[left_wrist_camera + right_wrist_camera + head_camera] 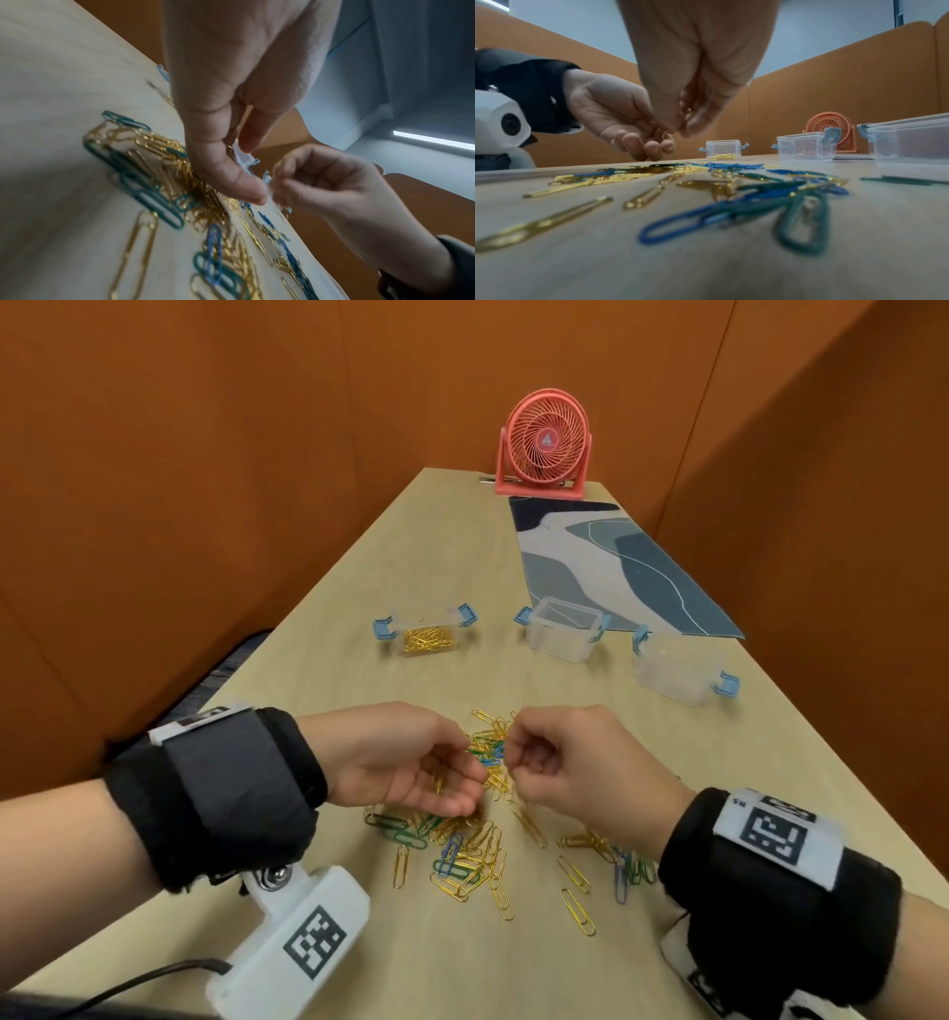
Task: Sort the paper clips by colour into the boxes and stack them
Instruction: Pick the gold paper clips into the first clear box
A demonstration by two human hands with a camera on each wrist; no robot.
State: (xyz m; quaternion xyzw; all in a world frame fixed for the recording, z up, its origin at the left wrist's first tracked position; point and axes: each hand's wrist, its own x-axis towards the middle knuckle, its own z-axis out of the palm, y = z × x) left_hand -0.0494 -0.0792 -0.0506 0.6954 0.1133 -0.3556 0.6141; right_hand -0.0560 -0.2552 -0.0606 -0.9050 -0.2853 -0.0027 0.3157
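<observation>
Gold, green and blue paper clips (462,845) lie in a loose pile on the wooden table (359,690). My left hand (470,775) hovers over the pile, cupped, with gold clips showing inside its curled fingers (654,148). My right hand (508,753) is right beside it, with thumb and fingers pinched on gold clips (687,109) just above the pile. Three clear boxes with blue latches stand farther back. The left box (426,634) holds gold clips. The middle box (562,629) and the right box (678,672) look empty.
A pink desk fan (544,444) stands at the table's far end, with a blue-grey patterned mat (616,567) in front of it. Orange partition walls (205,505) close in both sides. The table's left edge (246,670) runs close to my left wrist.
</observation>
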